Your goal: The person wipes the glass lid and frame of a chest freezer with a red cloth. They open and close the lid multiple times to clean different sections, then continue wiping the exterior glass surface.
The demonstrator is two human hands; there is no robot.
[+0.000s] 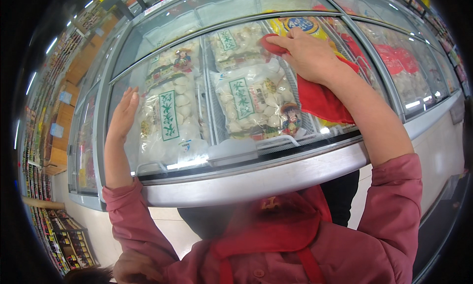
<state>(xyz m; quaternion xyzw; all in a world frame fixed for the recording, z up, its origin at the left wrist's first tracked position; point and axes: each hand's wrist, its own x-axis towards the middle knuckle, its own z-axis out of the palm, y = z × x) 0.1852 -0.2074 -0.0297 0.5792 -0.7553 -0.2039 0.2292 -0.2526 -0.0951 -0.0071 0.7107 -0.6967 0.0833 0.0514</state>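
A chest freezer's glass lid [218, 145] spans the view in front of me, with clear bags of frozen dumplings [258, 99] beneath it. My right hand [308, 55] grips a red cloth [321, 99] over the upper right part of the glass; the cloth hangs down below the palm and a folded part sticks out past the fingertips. Under that hand lies a yellow bag [314, 29]. On the left side, my left hand [125, 114] rests with its edge near the glass, fingers together and extended, holding nothing.
The freezer's metal front rail [258, 177] runs close to my body. More freezer sections with glass lids [402, 62] adjoin on the right and left. Stocked shelves [66, 243] stand at the far left. At lower left, part of another hand [136, 267] shows, its owner unclear.
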